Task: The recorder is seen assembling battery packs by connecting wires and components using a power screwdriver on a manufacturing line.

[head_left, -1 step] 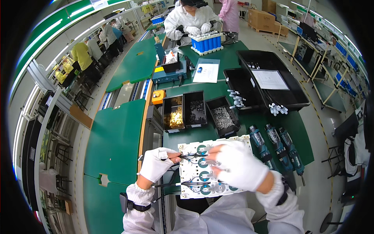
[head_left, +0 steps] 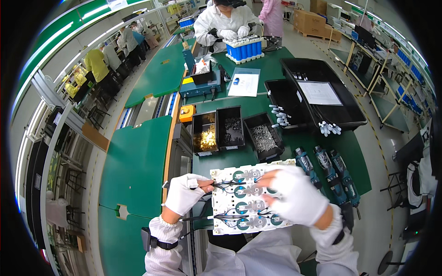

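Now the white board [head_left: 220, 200] sits between the person's torso and the black parts bins [head_left: 272, 155], with more of its metal tabs [head_left: 254, 206] showing than before: the right hand [head_left: 297, 198] has shifted rightward over it, blurred, fingers apart, though whether they grip anything cannot be told. The left hand [head_left: 185, 193] stays at the board's left edge, thumb and forefinger pinching black wires [head_left: 224, 185]. Rightward, three teal power tools [head_left: 329, 177] lie unmoved.

See a square yellow plastic box [head_left: 187, 113] beyond the left hand [head_left: 186, 195]; beyond the right hand [head_left: 298, 198], a rectangular black plastic tray [head_left: 322, 71] and stacked brown cardboard boxes [head_left: 307, 23].
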The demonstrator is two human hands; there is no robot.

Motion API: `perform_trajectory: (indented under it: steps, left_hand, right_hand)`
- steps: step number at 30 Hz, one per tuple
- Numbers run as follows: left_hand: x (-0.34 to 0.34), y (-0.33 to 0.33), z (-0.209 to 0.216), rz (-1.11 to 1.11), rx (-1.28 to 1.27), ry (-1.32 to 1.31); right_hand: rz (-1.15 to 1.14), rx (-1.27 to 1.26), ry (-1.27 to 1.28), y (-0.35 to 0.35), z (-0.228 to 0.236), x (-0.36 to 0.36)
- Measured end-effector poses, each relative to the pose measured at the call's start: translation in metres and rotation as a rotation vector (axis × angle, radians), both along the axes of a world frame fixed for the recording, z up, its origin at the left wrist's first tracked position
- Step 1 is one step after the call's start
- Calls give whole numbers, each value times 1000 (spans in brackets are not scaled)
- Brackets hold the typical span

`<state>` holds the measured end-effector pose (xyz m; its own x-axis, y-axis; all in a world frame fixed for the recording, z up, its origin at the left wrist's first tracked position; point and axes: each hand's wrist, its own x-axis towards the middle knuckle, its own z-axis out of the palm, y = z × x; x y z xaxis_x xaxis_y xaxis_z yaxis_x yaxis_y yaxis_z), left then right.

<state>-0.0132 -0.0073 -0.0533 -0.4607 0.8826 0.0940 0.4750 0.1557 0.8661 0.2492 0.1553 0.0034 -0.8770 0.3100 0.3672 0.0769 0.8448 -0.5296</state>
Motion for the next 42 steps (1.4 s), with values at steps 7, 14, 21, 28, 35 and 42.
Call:
perform_trajectory:
  steps: [7,14,21,28,35,42]
  left_hand:
    - [-5,8,-2,-36,-13,12]
    - [-3,6,-3,-45,26,127]
    - [0,13,15,-86,-63,286]
    - [1,12,15,-80,-34,404]
    - [6,15,14,-41,-50,291]
    - [8,19,20,-63,-50,441]
  right_hand:
    - [-932,154,-225,41,-72,145]
    - [-1040,78,-326,29,-129,177]
    - [-1140,349,-471,40,-137,162]
    - [-1159,-23,-554,60,-156,188]
    - [-933,-423,-379,75,-126,213]
    - [-440,-1317,524,30,-91,195]
